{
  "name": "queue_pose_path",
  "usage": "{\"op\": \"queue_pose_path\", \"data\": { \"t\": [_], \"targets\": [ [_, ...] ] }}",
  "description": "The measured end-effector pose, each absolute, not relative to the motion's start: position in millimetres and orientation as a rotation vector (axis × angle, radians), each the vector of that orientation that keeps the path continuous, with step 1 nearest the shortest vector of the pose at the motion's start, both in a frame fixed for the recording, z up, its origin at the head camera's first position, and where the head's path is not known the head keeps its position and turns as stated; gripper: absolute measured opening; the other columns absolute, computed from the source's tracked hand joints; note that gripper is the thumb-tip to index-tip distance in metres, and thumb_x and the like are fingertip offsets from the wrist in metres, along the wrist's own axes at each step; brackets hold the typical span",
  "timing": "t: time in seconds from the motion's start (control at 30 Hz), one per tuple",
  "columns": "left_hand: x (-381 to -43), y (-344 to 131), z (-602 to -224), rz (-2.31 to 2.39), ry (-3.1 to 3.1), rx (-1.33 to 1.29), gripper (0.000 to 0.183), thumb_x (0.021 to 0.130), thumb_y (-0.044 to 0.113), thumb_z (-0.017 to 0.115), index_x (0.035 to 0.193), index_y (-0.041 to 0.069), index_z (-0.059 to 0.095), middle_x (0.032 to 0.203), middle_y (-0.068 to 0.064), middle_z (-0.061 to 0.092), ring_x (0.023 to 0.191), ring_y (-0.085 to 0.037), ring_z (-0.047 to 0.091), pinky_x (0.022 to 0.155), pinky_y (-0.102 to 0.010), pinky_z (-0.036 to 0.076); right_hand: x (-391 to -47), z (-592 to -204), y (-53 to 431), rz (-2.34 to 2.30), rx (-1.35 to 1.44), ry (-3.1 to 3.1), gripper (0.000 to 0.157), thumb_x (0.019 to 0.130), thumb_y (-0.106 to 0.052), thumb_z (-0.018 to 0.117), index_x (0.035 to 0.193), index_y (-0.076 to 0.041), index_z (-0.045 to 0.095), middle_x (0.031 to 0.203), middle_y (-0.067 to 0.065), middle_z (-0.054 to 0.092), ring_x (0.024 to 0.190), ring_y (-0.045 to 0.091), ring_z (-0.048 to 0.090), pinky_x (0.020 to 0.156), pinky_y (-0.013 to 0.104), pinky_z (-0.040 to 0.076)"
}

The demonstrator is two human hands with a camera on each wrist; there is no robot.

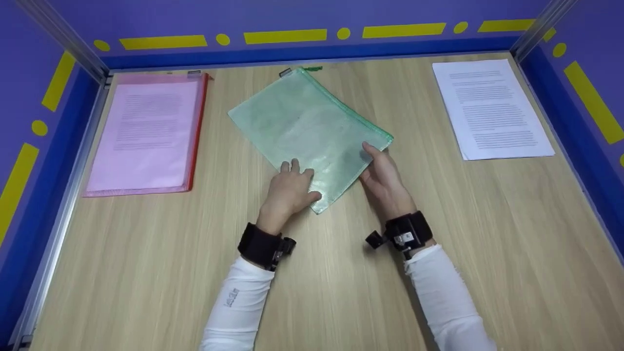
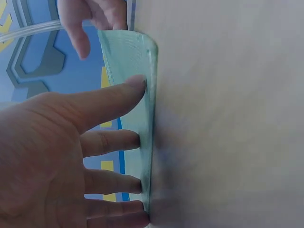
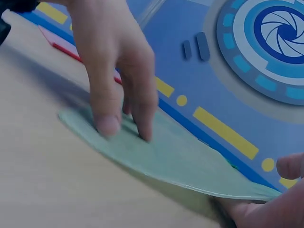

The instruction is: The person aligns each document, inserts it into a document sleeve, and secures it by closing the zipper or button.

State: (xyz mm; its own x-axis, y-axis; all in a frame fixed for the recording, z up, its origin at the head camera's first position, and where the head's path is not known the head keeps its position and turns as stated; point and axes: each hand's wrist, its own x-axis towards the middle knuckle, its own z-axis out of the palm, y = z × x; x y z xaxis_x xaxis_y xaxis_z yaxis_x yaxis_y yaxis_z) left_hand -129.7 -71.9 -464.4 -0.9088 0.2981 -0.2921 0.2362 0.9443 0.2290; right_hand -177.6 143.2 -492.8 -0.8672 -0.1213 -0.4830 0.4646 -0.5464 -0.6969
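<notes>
A translucent green zip pouch (image 1: 312,126) lies at a slant on the table, its zipper along the upper right edge. My left hand (image 1: 287,192) is over its near left edge, fingertips touching the top surface with the fingers fairly straight. In the left wrist view the thumb (image 2: 111,102) also touches the pouch. My right hand (image 1: 387,183) is at the pouch's right corner, fingers under the edge. The right wrist view shows that edge raised off the table, and the right thumb (image 3: 289,166) standing apart above it.
A pink zip pouch (image 1: 141,141) with a red edge, holding printed paper, lies at the left. White printed sheets (image 1: 492,109) lie at the far right. Purple and blue panels (image 1: 292,19) border the wooden table (image 1: 331,292) at the back and sides.
</notes>
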Motion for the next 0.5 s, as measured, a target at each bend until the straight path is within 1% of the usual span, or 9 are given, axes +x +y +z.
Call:
{"op": "queue_pose_path", "data": {
  "t": [0.07, 0.13, 0.2, 0.3, 0.37, 0.5],
  "targets": [
    [-128, -69, -463, 0.265, 2.780, 0.419, 0.055, 0.093, 0.047, 0.064, 0.132, 0.009, 0.060, 0.150, -0.033, 0.040, 0.135, -0.048, 0.043, 0.092, -0.052, 0.055, -177, -494, 135, -2.428, 0.562, 1.268, 0.069, 0.102, -0.017, 0.052, 0.159, -0.020, 0.014, 0.159, 0.000, 0.032, 0.144, 0.011, 0.037, 0.116, 0.029, 0.038],
    [-126, -66, -462, 0.264, 2.784, 0.443, 0.051, 0.093, 0.047, 0.064, 0.126, 0.009, 0.064, 0.148, -0.031, 0.044, 0.129, -0.045, 0.048, 0.088, -0.051, 0.056, -177, -495, 130, -2.427, 0.562, 1.297, 0.068, 0.102, -0.011, 0.050, 0.159, -0.016, 0.014, 0.160, 0.001, 0.030, 0.146, 0.012, 0.034, 0.119, 0.030, 0.035],
    [-124, -64, -461, 0.276, 2.787, 0.471, 0.048, 0.093, 0.047, 0.064, 0.122, 0.009, 0.066, 0.142, -0.030, 0.050, 0.122, -0.043, 0.052, 0.086, -0.050, 0.057, -177, -498, 127, -2.420, 0.562, 1.345, 0.067, 0.101, -0.005, 0.047, 0.158, -0.015, 0.014, 0.159, 0.004, 0.031, 0.147, 0.014, 0.034, 0.120, 0.032, 0.033],
    [-122, -63, -460, 0.311, 2.799, 0.505, 0.046, 0.093, 0.046, 0.064, 0.120, 0.009, 0.068, 0.130, -0.024, 0.059, 0.113, -0.040, 0.057, 0.085, -0.050, 0.056, -178, -500, 128, -2.417, 0.568, 1.415, 0.065, 0.099, 0.001, 0.043, 0.157, -0.011, 0.016, 0.155, 0.009, 0.034, 0.144, 0.019, 0.037, 0.121, 0.034, 0.033],
    [-120, -64, -460, 0.347, 2.809, 0.520, 0.045, 0.094, 0.045, 0.064, 0.121, 0.009, 0.068, 0.122, -0.019, 0.063, 0.111, -0.038, 0.058, 0.085, -0.049, 0.056, -180, -500, 132, -2.390, 0.560, 1.471, 0.065, 0.098, 0.003, 0.041, 0.156, -0.011, 0.015, 0.153, 0.010, 0.035, 0.142, 0.020, 0.038, 0.120, 0.034, 0.034],
    [-117, -71, -460, 0.496, 2.797, 0.514, 0.044, 0.095, 0.041, 0.063, 0.125, 0.009, 0.067, 0.124, -0.013, 0.067, 0.116, -0.036, 0.060, 0.092, -0.048, 0.054, -184, -501, 141, -2.311, 0.497, 1.551, 0.067, 0.097, 0.005, 0.041, 0.157, -0.012, 0.014, 0.150, 0.008, 0.035, 0.139, 0.019, 0.038, 0.120, 0.033, 0.033]
  ]
}}
